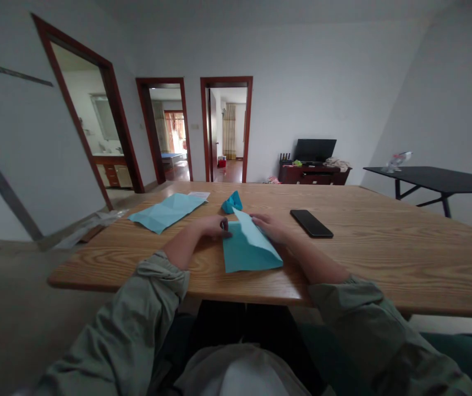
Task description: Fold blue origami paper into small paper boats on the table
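Note:
A sheet of light-blue paper [246,250] lies in front of me on the wooden table, its right side folded up and over as a raised flap. My left hand [213,226] has its fingers curled at the sheet's left edge, with the thumb on the paper. Behind the raised flap, my right hand [271,226] grips its upper right edge; part of the fingers is hidden by the paper. Just beyond the sheet stands a small folded blue paper piece [231,203]. Another light-blue sheet [168,212], marked with creases, rests to the left.
A black phone [311,223] lies on the table [384,247] to the right of my right hand. A small printed paper [199,196] sits by the far left edge. Across the room are a monitor [315,150] on a cabinet and a black folding table [438,179].

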Demonstrator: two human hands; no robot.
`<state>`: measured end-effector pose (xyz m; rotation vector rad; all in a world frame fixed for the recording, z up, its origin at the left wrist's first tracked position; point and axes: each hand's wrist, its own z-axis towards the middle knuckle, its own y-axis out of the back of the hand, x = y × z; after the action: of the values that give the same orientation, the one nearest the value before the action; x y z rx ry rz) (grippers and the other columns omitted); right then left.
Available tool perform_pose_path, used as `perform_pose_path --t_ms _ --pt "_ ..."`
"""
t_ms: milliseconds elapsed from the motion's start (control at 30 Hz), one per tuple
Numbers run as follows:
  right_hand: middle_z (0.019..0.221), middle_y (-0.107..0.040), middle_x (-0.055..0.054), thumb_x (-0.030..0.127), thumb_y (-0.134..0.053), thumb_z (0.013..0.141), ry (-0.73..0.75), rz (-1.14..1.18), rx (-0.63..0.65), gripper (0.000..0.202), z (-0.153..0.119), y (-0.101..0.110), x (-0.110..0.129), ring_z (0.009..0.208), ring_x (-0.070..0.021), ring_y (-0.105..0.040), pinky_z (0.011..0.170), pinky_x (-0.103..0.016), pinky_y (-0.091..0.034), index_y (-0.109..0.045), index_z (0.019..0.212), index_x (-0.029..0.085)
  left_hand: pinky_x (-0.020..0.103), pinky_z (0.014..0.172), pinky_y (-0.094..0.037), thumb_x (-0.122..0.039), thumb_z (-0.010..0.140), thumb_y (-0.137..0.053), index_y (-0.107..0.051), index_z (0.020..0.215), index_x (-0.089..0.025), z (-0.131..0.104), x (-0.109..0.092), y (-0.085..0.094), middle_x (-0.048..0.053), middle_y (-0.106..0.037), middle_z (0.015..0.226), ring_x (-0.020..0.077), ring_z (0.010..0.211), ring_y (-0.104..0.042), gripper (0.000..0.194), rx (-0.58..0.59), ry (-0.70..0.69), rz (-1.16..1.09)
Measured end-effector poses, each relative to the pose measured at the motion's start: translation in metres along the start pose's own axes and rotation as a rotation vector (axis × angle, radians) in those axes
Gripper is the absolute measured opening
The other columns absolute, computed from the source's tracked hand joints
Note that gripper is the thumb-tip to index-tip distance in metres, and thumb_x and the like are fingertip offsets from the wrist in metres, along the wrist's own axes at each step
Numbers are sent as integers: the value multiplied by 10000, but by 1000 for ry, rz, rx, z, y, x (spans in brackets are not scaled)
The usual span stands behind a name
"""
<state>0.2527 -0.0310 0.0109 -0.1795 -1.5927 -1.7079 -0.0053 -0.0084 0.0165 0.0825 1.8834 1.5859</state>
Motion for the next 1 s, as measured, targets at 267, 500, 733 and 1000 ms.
perform_pose_path --t_ms 267,500,733,1000 --pt "1540 -221 -88 644 -299 891 -57 -484 224 646 -2 -26 -2 1394 -373 -183 1089 -555 -145 -287 1461 340 245 655 -440 -256 678 -623 -676 855 -175 6 13 -2 41 -687 801 184 725 -604 202 -169 92 10" --pt "1545 -208 -81 651 -283 891 -71 -485 218 646 -2 -27 -3 1399 -357 -178 1082 -573 -137 -287 1460 344 275 1009 -354 -475 847 -466 -545 1251 -176 2 -13 -5 90 -530 1330 211 1204 -489 509 -284 -128 86" --pt "1378 -491 -104 213 -429 886 -28 -311 -38 423 0 -3 -10 1256 -195 -459 1041 -286 -335 -541 1291 165 377 1107 -233 -750 653 -547 -368 1425 -249 2 -15 -10 79 -295 1513 293 1366 -296 938 133 -86 163" --pt "1147 -653 -81 293 -592 812 -110 -309 94 498 -8 14 -15 965 -222 -624 848 -309 -457 -534 1302 225 476 1119 -158 -806 623 -522 -330 1443 -276 9 8 -6 87 -174 1548 354 1410 -149 996 112 27 124"
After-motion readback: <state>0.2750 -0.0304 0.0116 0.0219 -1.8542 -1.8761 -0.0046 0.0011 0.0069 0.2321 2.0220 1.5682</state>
